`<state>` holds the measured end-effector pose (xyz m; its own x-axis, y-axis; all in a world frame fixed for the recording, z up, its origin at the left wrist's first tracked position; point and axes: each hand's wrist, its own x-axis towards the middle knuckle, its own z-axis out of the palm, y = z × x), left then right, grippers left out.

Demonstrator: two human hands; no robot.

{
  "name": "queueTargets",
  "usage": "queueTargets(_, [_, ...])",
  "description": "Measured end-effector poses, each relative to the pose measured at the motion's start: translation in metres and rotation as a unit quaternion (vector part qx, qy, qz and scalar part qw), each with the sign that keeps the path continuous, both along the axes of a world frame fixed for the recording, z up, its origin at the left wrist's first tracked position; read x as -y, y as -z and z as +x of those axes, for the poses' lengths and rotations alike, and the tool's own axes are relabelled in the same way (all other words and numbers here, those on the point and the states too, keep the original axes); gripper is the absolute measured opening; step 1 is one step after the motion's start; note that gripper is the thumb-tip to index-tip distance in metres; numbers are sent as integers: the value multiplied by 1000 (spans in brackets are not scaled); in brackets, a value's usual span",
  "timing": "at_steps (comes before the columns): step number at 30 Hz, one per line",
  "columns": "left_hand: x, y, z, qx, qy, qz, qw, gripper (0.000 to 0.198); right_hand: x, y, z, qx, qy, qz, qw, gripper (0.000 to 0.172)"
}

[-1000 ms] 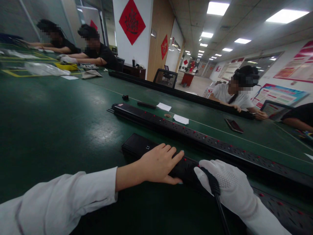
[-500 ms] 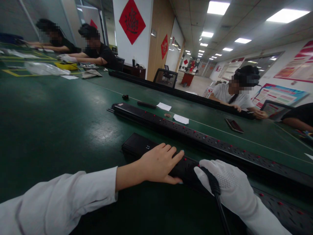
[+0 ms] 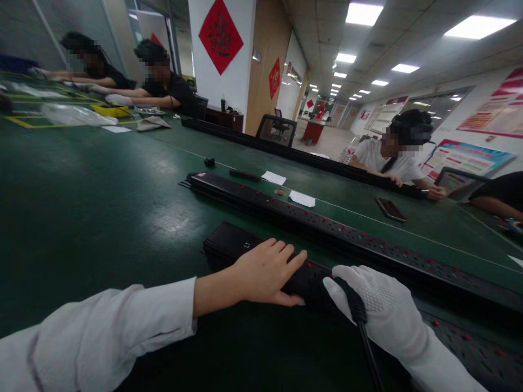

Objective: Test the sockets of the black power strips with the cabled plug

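Observation:
A long black power strip (image 3: 232, 242) with red dots by its sockets and an "L1" mark lies slantwise before me. My left hand (image 3: 267, 272), bare, is laid across the strip, fingers over the top and thumb along the near side, gripping it. Further right, my right hand (image 3: 378, 305) wears a white dotted glove and is closed around a black plug (image 3: 354, 305) whose cord (image 3: 370, 354) runs down toward me. The plug's front end is at the strip's socket face; its prongs are hidden, so I cannot tell how deep it sits.
A second power strip (image 3: 286, 209) lies parallel just beyond, and a long black bar (image 3: 281, 149) farther off. White paper slips (image 3: 302, 198), a phone (image 3: 391, 208) and a small black part (image 3: 209, 162) lie on the green table (image 3: 102, 218). Several people sit around it.
My two hands, the plug and the strip have stayed almost still. At the far left, the co-workers' hands and arms have shifted slightly.

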<state>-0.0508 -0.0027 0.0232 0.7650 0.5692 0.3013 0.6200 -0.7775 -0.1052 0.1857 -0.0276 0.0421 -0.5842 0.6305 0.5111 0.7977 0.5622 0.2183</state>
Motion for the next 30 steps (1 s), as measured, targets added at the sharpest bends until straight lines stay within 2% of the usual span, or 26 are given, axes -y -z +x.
queueTargets(30, [-1,2,0,-2,-3,1,1000,76,0,0,0,-9,-5,-4,1000,25])
